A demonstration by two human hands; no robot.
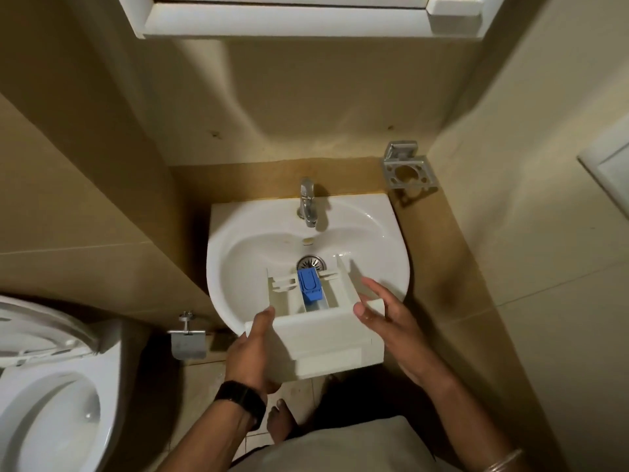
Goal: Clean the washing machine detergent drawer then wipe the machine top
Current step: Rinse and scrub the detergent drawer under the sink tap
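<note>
Detergent drawer (316, 321), over sink (238, 233): left hand (253, 349) grips it; right hand (381, 311) open alongside. Step: rinsing; tap (308, 206) needs opening.

No text, label, brand or number can be read anywhere. The white detergent drawer (316, 321) has a plain front with no printing visible. The blue insert (309, 284) inside it may carry small moulded marks, but they are too small and blurred to read. The tap (308, 206) shows no logo.
</note>
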